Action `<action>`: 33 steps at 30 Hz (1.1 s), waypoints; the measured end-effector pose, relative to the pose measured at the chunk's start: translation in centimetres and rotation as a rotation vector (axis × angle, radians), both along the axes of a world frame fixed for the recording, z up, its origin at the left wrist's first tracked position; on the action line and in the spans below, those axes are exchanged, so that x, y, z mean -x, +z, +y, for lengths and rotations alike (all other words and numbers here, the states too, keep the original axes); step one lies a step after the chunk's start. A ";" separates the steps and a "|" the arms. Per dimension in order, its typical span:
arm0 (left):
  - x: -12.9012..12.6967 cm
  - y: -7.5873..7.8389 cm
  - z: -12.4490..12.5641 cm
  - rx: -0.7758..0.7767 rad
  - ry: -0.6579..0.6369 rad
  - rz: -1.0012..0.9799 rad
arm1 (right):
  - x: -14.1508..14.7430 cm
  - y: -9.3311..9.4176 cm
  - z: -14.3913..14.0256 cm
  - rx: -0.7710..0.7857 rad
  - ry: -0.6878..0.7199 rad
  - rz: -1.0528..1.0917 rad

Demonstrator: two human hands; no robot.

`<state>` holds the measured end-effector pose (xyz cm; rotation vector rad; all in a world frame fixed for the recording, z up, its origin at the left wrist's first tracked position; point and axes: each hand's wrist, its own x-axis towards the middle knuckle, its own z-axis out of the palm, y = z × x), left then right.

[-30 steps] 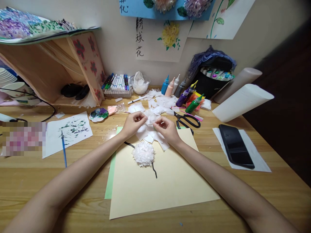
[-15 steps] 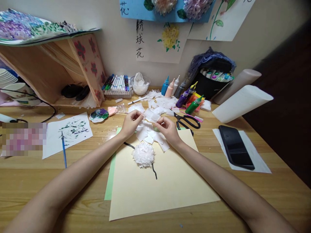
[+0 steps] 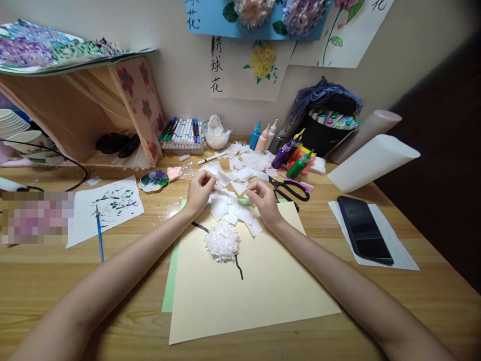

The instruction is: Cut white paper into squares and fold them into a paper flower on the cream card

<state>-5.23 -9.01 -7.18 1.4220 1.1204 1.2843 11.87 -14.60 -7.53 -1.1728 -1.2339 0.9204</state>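
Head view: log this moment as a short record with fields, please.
left hand: pinches a tissue square
right hand: fingers on the tissue pile
on the cream sheet: white tissue flower on a black stem
beside right hand: scissors
right side: phone on white paper
left side: brush, painted paper

Small white tissue-paper squares lie in a loose overlapping heap at the far edge of the cream paper sheet, flat and crumpled; just nearer sits a fluffy white tissue-paper flower on a black painted stem
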 end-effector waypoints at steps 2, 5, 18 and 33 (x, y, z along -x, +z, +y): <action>0.0 0.0 0.1 0.002 0.043 0.010 | -0.5 -0.2 0.5 -0.006 -0.066 -0.016; 0.0 -0.1 0.3 0.003 0.043 0.026 | -1.6 -0.8 1.8 0.028 -0.219 -0.052; 0.1 0.3 -0.5 -0.081 -0.168 0.171 | 0.3 1.2 -0.4 -0.252 -0.067 -0.539; 0.0 0.9 -1.1 -0.166 -0.384 0.223 | 1.1 0.6 -0.7 -0.206 -0.025 -0.571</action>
